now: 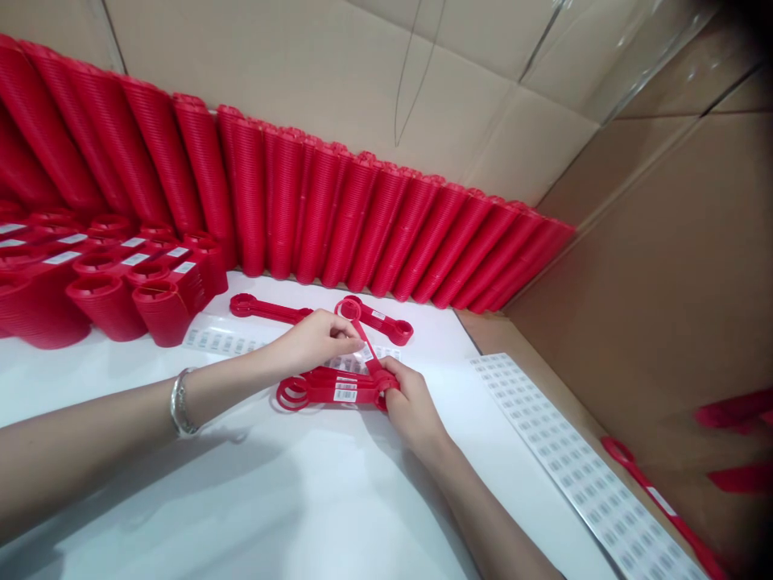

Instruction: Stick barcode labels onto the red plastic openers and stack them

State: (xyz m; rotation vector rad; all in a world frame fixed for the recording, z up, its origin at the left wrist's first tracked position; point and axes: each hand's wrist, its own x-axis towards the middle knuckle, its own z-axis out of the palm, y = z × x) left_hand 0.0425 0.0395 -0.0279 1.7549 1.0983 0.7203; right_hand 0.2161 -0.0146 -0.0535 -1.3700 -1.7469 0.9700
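Observation:
In the head view my right hand is closed round the end of a red plastic ring-ended strip, which tilts up and away to the left. My left hand, a silver bangle on its wrist, has thumb and finger pinched at a small white barcode sticker on that strip. Whether the sticker is fully stuck down I cannot tell. Just below lies a small stack of similar red strips with barcode stickers, its right end touching my right hand. Behind my hands are another red strip and a stickered one.
A long row of stacked red strips leans against the cardboard wall. Stickered stacks stand at the left. A sticker sheet lies partly behind my left arm, and a larger sheet along the table's right edge.

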